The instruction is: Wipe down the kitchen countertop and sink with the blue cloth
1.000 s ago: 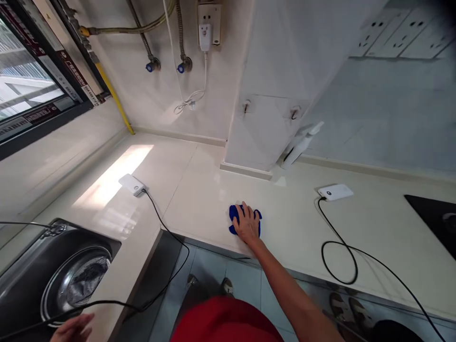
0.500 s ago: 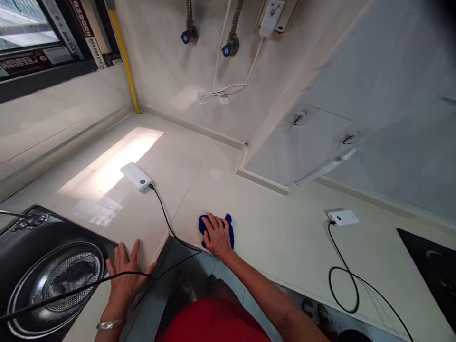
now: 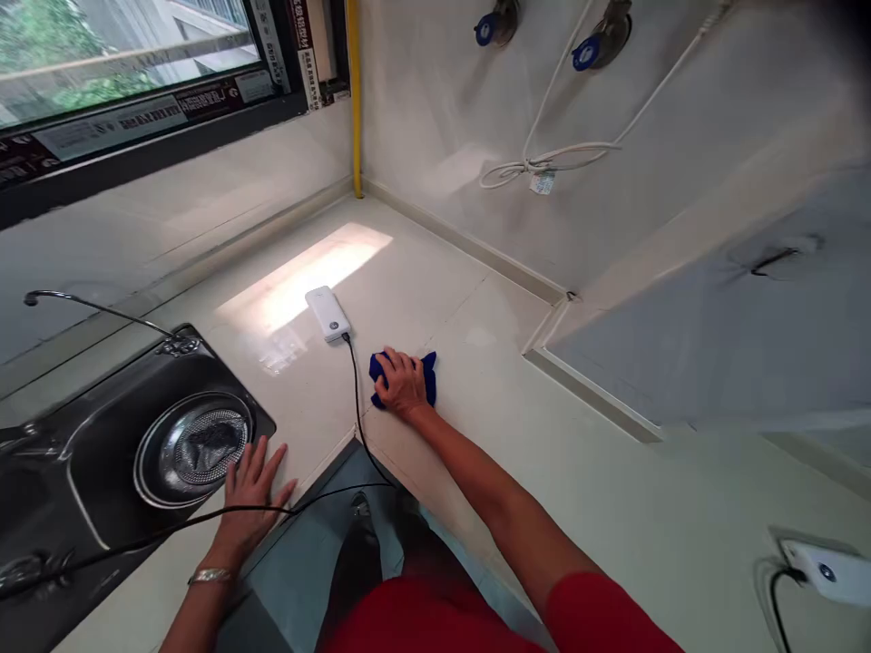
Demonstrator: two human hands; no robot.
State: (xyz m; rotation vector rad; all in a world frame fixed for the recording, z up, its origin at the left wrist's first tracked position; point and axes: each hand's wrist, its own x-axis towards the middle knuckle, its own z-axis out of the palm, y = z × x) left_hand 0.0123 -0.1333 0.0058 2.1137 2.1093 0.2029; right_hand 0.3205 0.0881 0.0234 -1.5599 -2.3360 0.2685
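Observation:
My right hand [image 3: 403, 384] presses down on a small blue cloth [image 3: 428, 381] lying on the cream countertop [image 3: 558, 472], near the inner corner of the counter's front edge. The fingers are curled over the cloth, and blue shows on both sides of the hand. My left hand [image 3: 250, 490] lies flat on the counter with its fingers spread, just right of the steel sink [image 3: 109, 453]. A bracelet is on that wrist. A black cable [image 3: 356, 399] runs close past the cloth and under the left hand's fingertips.
A white power bank [image 3: 327, 313] lies just beyond the cloth, with the black cable plugged in. Another white device [image 3: 826, 571] sits at the far right. A thin faucet [image 3: 88, 307] arches over the sink. A window, yellow pipe [image 3: 353, 100] and wall valves stand behind.
My right hand has slid the blue cloth leftward along the counter, toward the power bank. My left hand came up and settled flat beside the sink. The view swung left.

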